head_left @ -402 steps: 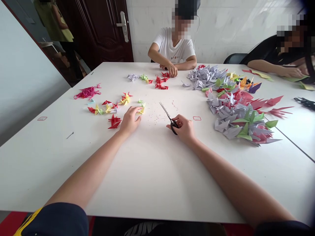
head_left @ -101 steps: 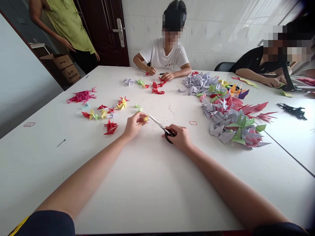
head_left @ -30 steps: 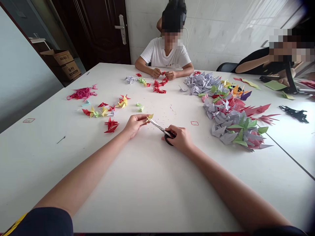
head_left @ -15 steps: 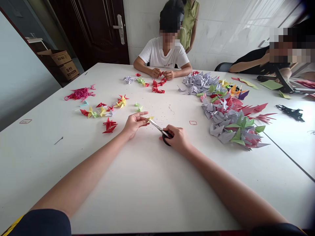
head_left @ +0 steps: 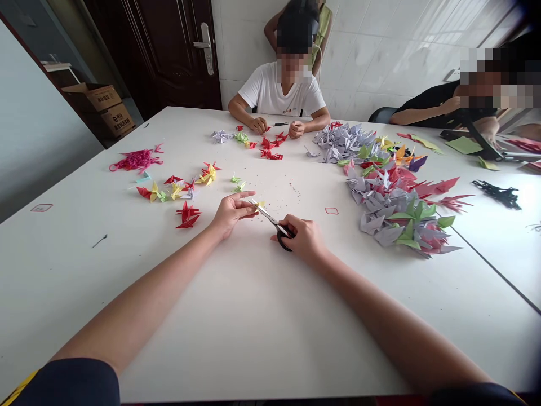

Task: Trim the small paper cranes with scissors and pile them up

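Between the thumb and fingers of my left hand (head_left: 230,215) is a small yellow folded paper piece (head_left: 260,204), mostly hidden by the fingertips. My right hand (head_left: 305,237) grips the black handles of a pair of scissors (head_left: 270,219). The scissor blades point up and left and meet the yellow paper at my left fingertips. Tiny paper scraps (head_left: 291,189) are scattered on the white table beyond my hands. Two red paper cranes (head_left: 187,215) lie left of my left hand, and light green cranes (head_left: 239,183) lie just beyond it.
A large heap of paper cranes (head_left: 393,197) covers the table's right side. Yellow, red and green cranes (head_left: 175,190) and a pink cord bundle (head_left: 137,160) lie left. A person in a white shirt (head_left: 281,93) sits opposite; black cords (head_left: 499,193) lie far right.
My hands and the scissors have barely shifted. Across the table, the seated person's hands have moved apart, and a dark pen-like tool now shows between them. The person standing behind has shifted left.
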`<state>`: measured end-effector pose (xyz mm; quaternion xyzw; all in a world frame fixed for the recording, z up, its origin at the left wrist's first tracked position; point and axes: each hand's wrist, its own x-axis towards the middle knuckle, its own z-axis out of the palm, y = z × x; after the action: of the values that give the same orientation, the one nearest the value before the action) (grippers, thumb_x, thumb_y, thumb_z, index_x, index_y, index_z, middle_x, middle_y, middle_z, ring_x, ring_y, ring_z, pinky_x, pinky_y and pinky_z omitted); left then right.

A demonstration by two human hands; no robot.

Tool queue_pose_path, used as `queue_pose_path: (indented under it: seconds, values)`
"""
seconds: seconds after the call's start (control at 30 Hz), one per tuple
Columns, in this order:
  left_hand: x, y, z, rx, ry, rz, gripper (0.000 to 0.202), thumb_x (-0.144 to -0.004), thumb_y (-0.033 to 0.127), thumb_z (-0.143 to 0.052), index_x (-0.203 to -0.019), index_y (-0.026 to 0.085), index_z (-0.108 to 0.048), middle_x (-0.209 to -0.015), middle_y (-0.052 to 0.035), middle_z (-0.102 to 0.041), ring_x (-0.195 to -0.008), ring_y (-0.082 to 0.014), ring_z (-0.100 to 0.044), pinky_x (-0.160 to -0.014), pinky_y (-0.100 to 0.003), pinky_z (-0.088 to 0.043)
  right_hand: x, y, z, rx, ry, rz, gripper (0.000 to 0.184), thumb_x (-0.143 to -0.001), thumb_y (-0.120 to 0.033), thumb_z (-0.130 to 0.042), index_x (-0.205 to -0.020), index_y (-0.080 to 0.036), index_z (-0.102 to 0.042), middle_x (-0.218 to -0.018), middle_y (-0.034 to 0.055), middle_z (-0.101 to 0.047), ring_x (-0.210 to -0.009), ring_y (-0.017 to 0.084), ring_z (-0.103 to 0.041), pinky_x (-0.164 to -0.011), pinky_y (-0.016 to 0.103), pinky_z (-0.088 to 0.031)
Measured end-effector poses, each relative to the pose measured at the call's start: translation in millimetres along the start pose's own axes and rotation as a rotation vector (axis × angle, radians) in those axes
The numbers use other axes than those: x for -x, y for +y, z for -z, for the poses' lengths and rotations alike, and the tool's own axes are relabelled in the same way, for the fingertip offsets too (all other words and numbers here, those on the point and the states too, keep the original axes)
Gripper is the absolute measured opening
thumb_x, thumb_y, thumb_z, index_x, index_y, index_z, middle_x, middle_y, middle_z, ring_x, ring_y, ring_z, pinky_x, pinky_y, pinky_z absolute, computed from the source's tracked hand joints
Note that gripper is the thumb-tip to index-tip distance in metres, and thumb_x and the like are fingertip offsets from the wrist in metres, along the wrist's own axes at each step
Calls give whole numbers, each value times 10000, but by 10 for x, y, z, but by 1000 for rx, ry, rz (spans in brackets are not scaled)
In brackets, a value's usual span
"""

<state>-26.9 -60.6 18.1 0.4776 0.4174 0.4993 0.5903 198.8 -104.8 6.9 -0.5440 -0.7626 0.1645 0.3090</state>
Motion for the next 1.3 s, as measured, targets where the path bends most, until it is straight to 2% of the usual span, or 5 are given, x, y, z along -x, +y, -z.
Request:
queue_pose_path:
  seconds: [0.47, 0.97, 1.3]
  values:
    - [41, 17, -114, 24, -3, 19, 710, -609, 200, -840, -1270, 123, -590, -813, -55, -740, -726, -170, -697, -857, -400, -565, 4, -58, 23, 5, 6, 21, 305, -696, -490, -740, -794, -242, -591, -565, -58, -513, -496, 106, -378, -506, 239, -283]
    - [52, 21, -122, 55, -22, 28, 711, -611, 212, -854, -1268, 129, -595, -824, -56, -741, -755, -163, -694, -859, -376, -555, -17, -5, -8, -46, 26, 24, 345, -671, -469, -765, -760, -235, -528, -562, -72, -469, -524, 102, -358, -515, 235, -263]
    - [61, 42, -139, 23, -61, 40, 774, -603, 222, -872, -1309, 126, -569, -812, -56, -741, -738, -172, -700, -845, -371, -555, 10, -107, 28, -39, -8, 19, 360, -709, -515, -721, -773, -240, -496, -577, -73, -466, -517, 100, -305, -514, 242, -241]
